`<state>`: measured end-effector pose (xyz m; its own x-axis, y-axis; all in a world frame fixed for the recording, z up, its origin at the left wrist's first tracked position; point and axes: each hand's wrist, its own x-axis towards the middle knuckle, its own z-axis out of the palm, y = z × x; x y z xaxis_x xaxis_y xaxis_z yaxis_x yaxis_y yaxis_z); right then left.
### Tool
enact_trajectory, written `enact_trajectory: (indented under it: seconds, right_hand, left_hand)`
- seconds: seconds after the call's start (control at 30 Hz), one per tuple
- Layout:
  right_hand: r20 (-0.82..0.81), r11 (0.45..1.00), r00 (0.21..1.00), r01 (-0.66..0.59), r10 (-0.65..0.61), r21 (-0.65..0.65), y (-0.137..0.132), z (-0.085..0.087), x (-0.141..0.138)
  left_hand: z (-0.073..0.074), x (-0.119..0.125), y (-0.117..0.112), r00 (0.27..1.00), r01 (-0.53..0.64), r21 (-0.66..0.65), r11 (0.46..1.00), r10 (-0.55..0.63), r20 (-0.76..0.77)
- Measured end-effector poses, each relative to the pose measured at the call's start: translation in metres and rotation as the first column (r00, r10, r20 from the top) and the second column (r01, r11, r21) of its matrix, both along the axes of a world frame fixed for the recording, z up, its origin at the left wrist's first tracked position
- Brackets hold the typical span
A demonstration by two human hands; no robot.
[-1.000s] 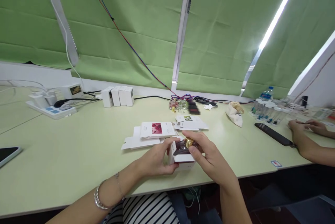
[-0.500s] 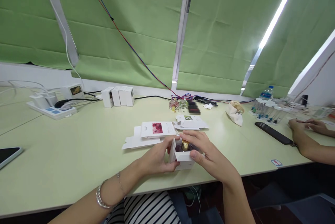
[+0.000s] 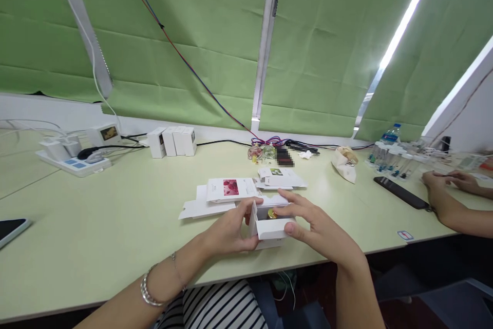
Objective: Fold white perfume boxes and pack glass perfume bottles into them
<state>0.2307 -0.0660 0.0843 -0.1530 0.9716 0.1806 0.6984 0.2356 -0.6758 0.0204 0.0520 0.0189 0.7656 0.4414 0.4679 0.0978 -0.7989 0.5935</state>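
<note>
My left hand [image 3: 234, 226] is closed around the left side of a small white carton [image 3: 271, 229] at the table's front edge. The carton's top is open, its front flap folded outward. Inside sits a bottle whose gold cap [image 3: 271, 213] shows below the rim; the rest of it is hidden. My right hand [image 3: 314, 221] lies over the carton's right side with fingers spread. One fingertip touches the gold cap, and the thumb rests by the front flap. Just behind lies a flattened white box with a red picture [image 3: 231, 189].
Another opened box [image 3: 277, 177] lies behind. Small glass bottles [image 3: 262, 152] and cables are at the back. White boxes [image 3: 173, 141] and a power strip [image 3: 75, 162] stand left; a phone [image 3: 13, 231] is far left. At right are a black device [image 3: 400, 193] and another person's hands [image 3: 442, 185].
The bottle has gone deeper into the carton, leaving mainly its gold cap visible. My right hand has shifted slightly right, a fingertip now on the cap. My left hand keeps its hold.
</note>
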Motion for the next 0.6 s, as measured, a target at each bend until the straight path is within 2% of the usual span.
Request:
enact_trajectory:
  seconds: [0.17, 0.37, 0.6]
  right_hand:
    - [-0.058, 0.993, 0.994, 0.092, -0.088, 0.077, -0.006, 0.002, 0.011]
    - [-0.121, 0.975, 0.968, 0.222, -0.221, 0.003, -0.003, 0.0, 0.015]
    - [-0.119, 0.99, 0.986, 0.124, -0.115, 0.072, 0.0, -0.001, 0.015]
  left_hand:
    - [0.0, -0.002, 0.002, 0.999, -0.021, -0.021, 1.0, 0.02, -0.027]
    - [0.002, -0.002, 0.001, 0.998, -0.035, -0.048, 0.998, 0.032, -0.049]
    - [0.006, -0.003, 0.0, 0.998, -0.031, -0.022, 0.999, 0.03, -0.051]
